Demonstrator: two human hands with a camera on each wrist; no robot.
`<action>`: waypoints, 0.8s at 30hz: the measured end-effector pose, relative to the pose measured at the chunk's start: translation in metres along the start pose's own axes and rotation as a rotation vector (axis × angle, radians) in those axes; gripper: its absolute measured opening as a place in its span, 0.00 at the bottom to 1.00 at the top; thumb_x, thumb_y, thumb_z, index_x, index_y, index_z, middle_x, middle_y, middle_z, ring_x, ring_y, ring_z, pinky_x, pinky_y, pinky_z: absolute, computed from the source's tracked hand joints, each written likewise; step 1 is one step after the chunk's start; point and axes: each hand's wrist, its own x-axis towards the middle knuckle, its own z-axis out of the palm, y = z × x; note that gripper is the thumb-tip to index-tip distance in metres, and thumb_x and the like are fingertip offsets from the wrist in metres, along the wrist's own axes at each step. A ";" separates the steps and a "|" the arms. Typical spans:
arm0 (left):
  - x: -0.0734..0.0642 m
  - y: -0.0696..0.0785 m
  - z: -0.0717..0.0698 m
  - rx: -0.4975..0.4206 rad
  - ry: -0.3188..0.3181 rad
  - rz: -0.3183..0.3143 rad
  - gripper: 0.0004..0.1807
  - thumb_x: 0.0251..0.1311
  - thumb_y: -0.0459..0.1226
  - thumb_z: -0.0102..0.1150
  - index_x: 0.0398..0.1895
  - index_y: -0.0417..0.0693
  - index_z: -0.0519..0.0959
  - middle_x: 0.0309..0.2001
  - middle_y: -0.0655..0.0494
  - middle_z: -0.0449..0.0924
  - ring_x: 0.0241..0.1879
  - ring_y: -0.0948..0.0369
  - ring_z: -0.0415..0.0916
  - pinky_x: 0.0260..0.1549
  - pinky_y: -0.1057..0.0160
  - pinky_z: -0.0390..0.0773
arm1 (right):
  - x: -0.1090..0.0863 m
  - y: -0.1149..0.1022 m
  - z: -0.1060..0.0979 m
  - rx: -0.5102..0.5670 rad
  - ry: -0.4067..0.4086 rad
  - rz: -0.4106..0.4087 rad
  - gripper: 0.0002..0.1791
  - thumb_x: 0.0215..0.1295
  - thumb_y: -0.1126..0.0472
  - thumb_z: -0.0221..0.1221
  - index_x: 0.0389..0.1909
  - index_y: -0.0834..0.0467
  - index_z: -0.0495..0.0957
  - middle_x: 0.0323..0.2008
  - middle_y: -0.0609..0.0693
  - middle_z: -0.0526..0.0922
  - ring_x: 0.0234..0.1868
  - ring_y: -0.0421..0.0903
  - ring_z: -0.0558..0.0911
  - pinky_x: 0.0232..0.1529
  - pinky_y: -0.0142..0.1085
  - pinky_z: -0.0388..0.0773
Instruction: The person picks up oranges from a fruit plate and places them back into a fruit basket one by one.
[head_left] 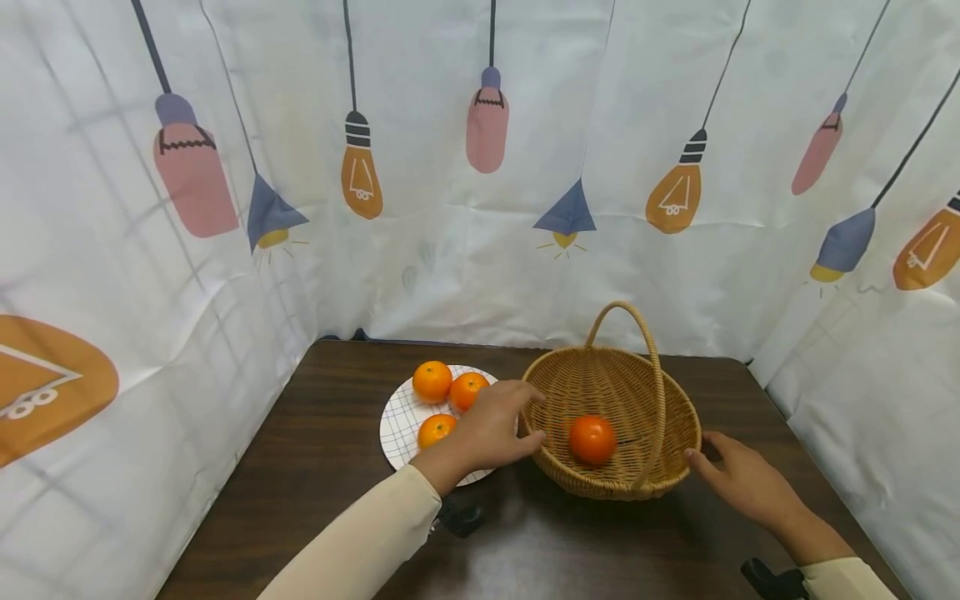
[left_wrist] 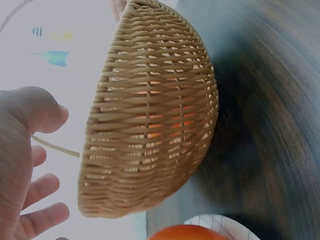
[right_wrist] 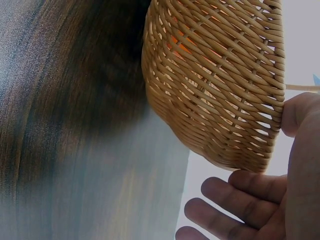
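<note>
A woven wicker basket [head_left: 551, 458] with an arched handle [head_left: 660, 392] sits on the right half of the table. One shiny red-orange round fruit [head_left: 592, 440] lies inside it. My left hand [head_left: 491, 429] is at the basket's left rim, thumb and fingers spread; in the left wrist view a gap separates the thumb [left_wrist: 45, 110] from the wicker wall. On the opposite side, my right hand [head_left: 750, 483] has its thumb [right_wrist: 295, 115] against the rim, with the other fingers loosely extended beside the basket. Neither hand visibly grips anything.
Left of the basket, a round white plate [head_left: 397, 425] with a grid pattern bears several oranges [head_left: 432, 382], partly behind my left hand. The dark wooden table [head_left: 315, 467] backs onto a white curtain [head_left: 450, 283] printed with lamps, which also runs along both sides.
</note>
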 end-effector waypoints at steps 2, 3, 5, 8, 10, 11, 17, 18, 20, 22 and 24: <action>-0.004 -0.003 -0.001 -0.005 0.007 -0.008 0.26 0.60 0.47 0.68 0.60 0.50 0.78 0.60 0.56 0.78 0.63 0.55 0.71 0.66 0.49 0.67 | 0.000 0.000 0.000 0.003 -0.001 -0.003 0.44 0.78 0.37 0.47 0.69 0.75 0.64 0.60 0.75 0.75 0.53 0.68 0.81 0.45 0.62 0.79; -0.006 -0.005 -0.001 -0.015 0.009 -0.013 0.26 0.60 0.47 0.68 0.61 0.50 0.78 0.61 0.55 0.77 0.63 0.55 0.72 0.66 0.50 0.67 | 0.000 0.000 0.000 0.007 -0.002 -0.004 0.43 0.78 0.37 0.47 0.69 0.75 0.64 0.60 0.75 0.75 0.53 0.68 0.81 0.45 0.62 0.79; -0.010 -0.008 -0.003 -0.033 0.018 -0.020 0.27 0.60 0.46 0.69 0.62 0.48 0.77 0.60 0.55 0.77 0.63 0.54 0.72 0.65 0.51 0.68 | 0.000 0.000 0.000 0.015 -0.001 -0.006 0.43 0.78 0.37 0.47 0.69 0.74 0.65 0.60 0.74 0.76 0.52 0.67 0.82 0.44 0.61 0.80; -0.018 -0.015 -0.005 -0.039 0.032 -0.043 0.28 0.60 0.47 0.69 0.62 0.48 0.77 0.60 0.57 0.78 0.62 0.55 0.73 0.64 0.52 0.70 | 0.000 0.000 0.001 0.022 0.008 -0.009 0.42 0.78 0.37 0.48 0.69 0.73 0.65 0.60 0.73 0.76 0.53 0.67 0.82 0.45 0.62 0.79; -0.024 -0.020 -0.006 -0.034 0.051 -0.058 0.27 0.60 0.47 0.69 0.61 0.48 0.77 0.59 0.58 0.78 0.61 0.55 0.73 0.64 0.51 0.70 | -0.001 0.000 0.001 0.021 0.012 -0.013 0.42 0.78 0.37 0.48 0.69 0.73 0.65 0.60 0.74 0.76 0.53 0.67 0.82 0.46 0.63 0.79; -0.027 -0.022 -0.007 -0.032 0.061 -0.070 0.27 0.59 0.46 0.69 0.61 0.49 0.77 0.58 0.58 0.79 0.61 0.55 0.73 0.63 0.50 0.69 | -0.001 0.000 0.001 0.021 0.012 -0.014 0.42 0.78 0.38 0.48 0.69 0.74 0.65 0.60 0.74 0.75 0.53 0.68 0.81 0.46 0.63 0.79; -0.044 -0.037 -0.015 -0.027 0.100 -0.137 0.29 0.56 0.45 0.70 0.61 0.47 0.78 0.58 0.54 0.79 0.60 0.52 0.74 0.63 0.46 0.68 | 0.001 0.002 0.001 0.023 0.001 0.001 0.44 0.78 0.37 0.47 0.69 0.75 0.63 0.60 0.76 0.74 0.49 0.64 0.84 0.46 0.63 0.78; -0.047 -0.039 -0.017 -0.027 0.102 -0.150 0.29 0.56 0.45 0.71 0.61 0.47 0.78 0.58 0.54 0.79 0.59 0.52 0.74 0.63 0.45 0.67 | 0.001 0.002 0.000 0.022 -0.002 0.000 0.44 0.78 0.37 0.46 0.69 0.75 0.63 0.60 0.76 0.74 0.47 0.63 0.84 0.45 0.63 0.78; -0.051 -0.044 -0.019 -0.032 0.112 -0.171 0.29 0.56 0.44 0.72 0.61 0.45 0.78 0.58 0.53 0.79 0.56 0.51 0.76 0.62 0.44 0.68 | 0.001 0.002 0.000 0.026 -0.002 0.006 0.44 0.78 0.37 0.46 0.69 0.75 0.63 0.60 0.76 0.75 0.45 0.59 0.85 0.45 0.63 0.79; -0.056 -0.048 -0.021 -0.031 0.124 -0.194 0.30 0.55 0.44 0.73 0.60 0.45 0.78 0.58 0.54 0.79 0.54 0.51 0.76 0.62 0.43 0.67 | 0.001 0.002 -0.001 0.028 -0.008 0.008 0.44 0.79 0.37 0.46 0.69 0.76 0.62 0.59 0.76 0.75 0.45 0.59 0.85 0.44 0.62 0.79; -0.060 -0.052 -0.022 -0.027 0.136 -0.221 0.30 0.53 0.44 0.74 0.60 0.47 0.78 0.58 0.54 0.79 0.56 0.52 0.76 0.62 0.42 0.67 | 0.002 0.002 -0.002 0.030 -0.012 0.012 0.44 0.79 0.37 0.46 0.69 0.76 0.61 0.59 0.76 0.75 0.45 0.60 0.85 0.44 0.62 0.79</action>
